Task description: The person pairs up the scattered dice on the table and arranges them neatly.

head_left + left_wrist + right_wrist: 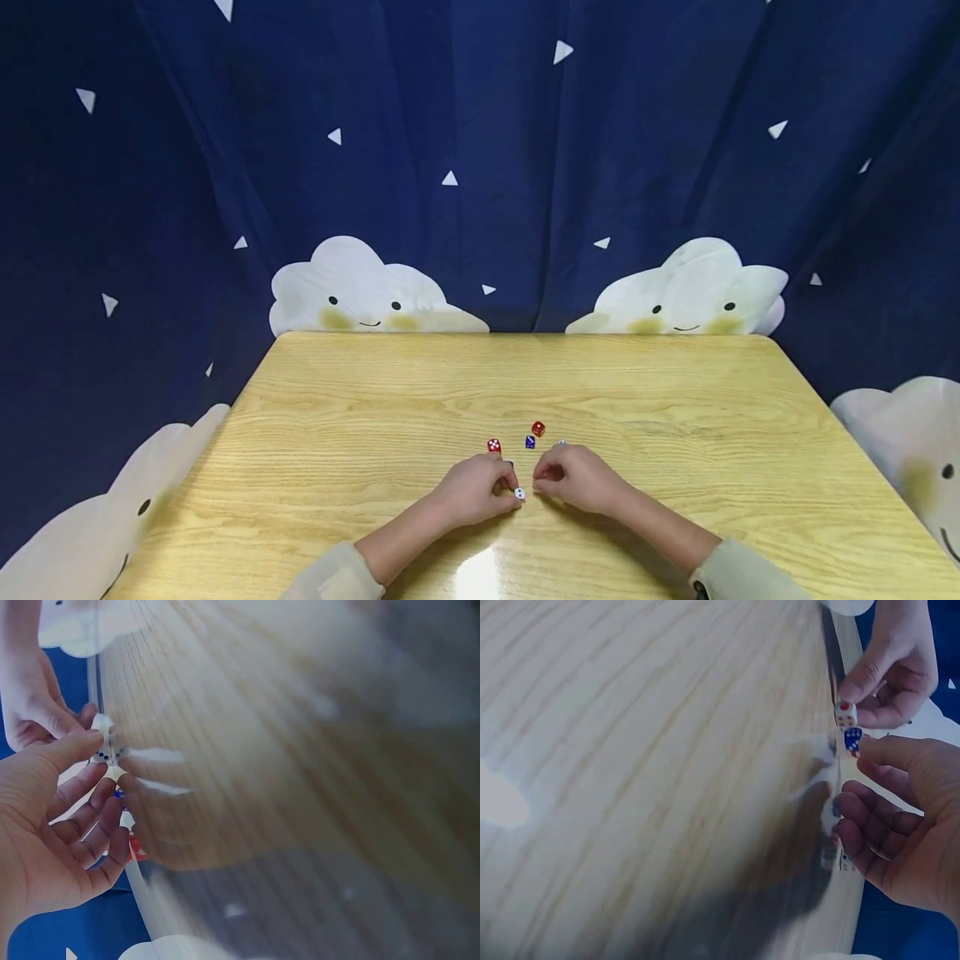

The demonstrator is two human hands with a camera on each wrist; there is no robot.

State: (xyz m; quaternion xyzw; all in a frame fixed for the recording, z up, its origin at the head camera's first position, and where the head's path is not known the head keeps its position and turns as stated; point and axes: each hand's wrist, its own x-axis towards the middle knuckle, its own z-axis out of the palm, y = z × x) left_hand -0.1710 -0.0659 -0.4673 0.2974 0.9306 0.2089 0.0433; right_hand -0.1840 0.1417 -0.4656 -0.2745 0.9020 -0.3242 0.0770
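My left hand (480,490) pinches a white die (520,493) between thumb and fingertips, low over the wooden table (360,392). The right wrist view shows red pips on that die. My right hand (576,477) is just to the right, fingers loosely bent and fingertips apart from the white die; nothing shows between them. Beyond the hands lie a red die (494,445), a blue die (530,442) and another red die (537,428). A dark die (510,464) is mostly hidden behind my left hand. Another white die (563,442) peeks out behind my right hand.
The table's far edge meets a dark blue curtain (495,125) printed with white triangles and smiling clouds (352,279). Curtain also hangs along the left and right sides. Light glares off the tabletop near the front.
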